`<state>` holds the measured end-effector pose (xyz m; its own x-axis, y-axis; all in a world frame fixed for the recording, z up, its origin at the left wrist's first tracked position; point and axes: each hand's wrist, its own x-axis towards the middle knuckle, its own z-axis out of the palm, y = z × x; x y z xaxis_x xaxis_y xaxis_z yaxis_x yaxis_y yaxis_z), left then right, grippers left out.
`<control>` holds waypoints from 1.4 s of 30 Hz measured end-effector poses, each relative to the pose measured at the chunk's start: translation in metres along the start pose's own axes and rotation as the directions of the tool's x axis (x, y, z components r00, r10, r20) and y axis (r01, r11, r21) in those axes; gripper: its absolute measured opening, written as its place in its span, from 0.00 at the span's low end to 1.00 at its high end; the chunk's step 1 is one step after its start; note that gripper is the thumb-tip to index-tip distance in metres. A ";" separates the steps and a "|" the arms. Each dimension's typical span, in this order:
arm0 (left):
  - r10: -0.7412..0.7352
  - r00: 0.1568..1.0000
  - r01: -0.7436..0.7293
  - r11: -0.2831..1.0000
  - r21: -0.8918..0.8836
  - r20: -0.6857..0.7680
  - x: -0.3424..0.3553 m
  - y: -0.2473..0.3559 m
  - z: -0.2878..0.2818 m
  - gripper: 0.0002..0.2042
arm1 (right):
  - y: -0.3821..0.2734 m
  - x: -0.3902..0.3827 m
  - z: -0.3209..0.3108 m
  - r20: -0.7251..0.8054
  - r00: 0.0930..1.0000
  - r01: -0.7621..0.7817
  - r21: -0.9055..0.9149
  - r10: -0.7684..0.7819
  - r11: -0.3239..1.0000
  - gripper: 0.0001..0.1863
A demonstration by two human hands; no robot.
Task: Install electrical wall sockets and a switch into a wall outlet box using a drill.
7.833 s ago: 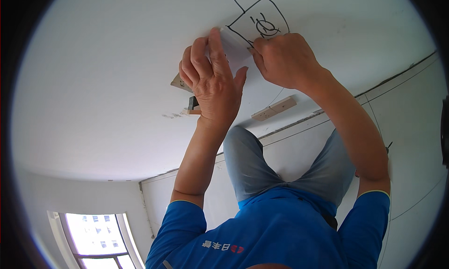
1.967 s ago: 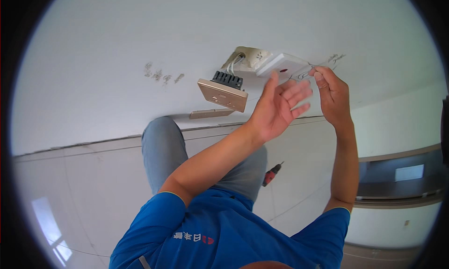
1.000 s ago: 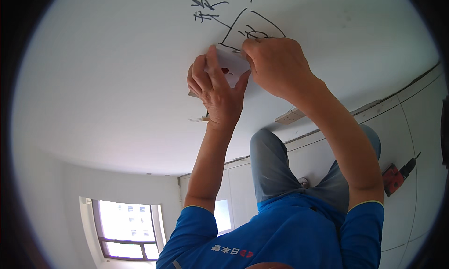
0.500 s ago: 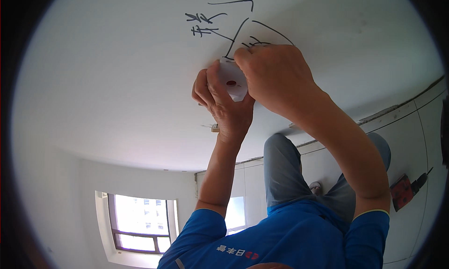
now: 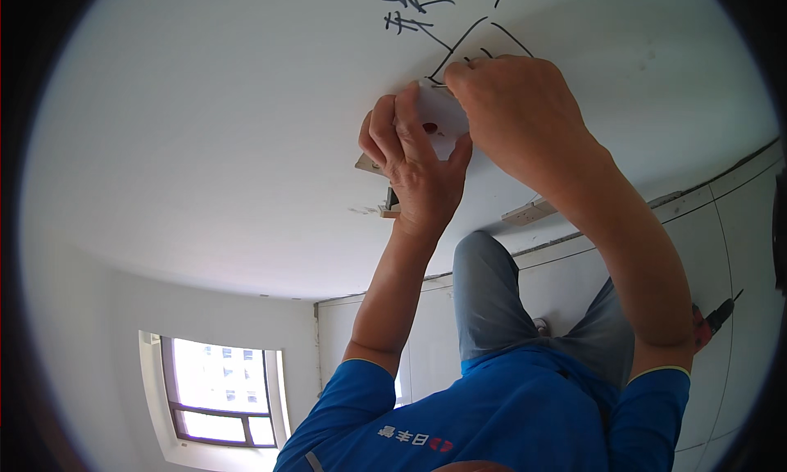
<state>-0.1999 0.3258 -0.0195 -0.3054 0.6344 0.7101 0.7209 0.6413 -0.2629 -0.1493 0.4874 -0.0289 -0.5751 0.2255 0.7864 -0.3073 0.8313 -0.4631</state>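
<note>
Against the white wall, my left hand (image 5: 416, 162) grips a small white box-like fitting (image 5: 443, 114) with a dark red round spot on its face. The fingers wrap its left side and the thumb lies on its lower right. At the fitting's top edge, my right hand (image 5: 529, 103) is closed with the fingertips pinched. What it holds there, if anything, is hidden by the hand. Black marker lines (image 5: 467, 44) run on the wall right above the fitting.
Behind my left wrist, a recessed wall box (image 5: 392, 201) shows partly. A beige outlet plate (image 5: 529, 213) sits low on the wall. A red and black power drill (image 5: 711, 323) lies on the tiled floor (image 5: 721, 226). A window (image 5: 220, 390) is at the lower left.
The view has shifted, so wall, hands and fitting sit differently in it. Both hands keep their places on the fitting. More of the wall boxes shows beside my left wrist.
</note>
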 end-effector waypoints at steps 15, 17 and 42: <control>0.036 0.997 -0.040 0.998 -0.055 -0.066 0.000 -0.006 0.004 0.44 | -0.006 0.014 -0.015 0.188 0.982 -0.002 -0.155 0.032 0.988 0.06; 0.043 0.997 -0.046 0.998 -0.043 -0.071 0.000 -0.008 0.006 0.43 | -0.005 0.016 -0.017 0.226 0.974 0.002 -0.156 0.034 0.988 0.07; 0.142 0.759 0.362 -0.903 -0.230 0.636 0.033 0.040 0.024 0.38 | 0.005 0.037 -0.005 0.276 0.942 0.249 -0.187 -0.193 0.950 0.23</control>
<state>-0.1963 0.3830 -0.0221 -0.5249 0.8468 0.0864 -0.6186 -0.4492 0.6446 -0.1683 0.5023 -0.0001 -0.6916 -0.0881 0.7168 -0.2935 0.9411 -0.1675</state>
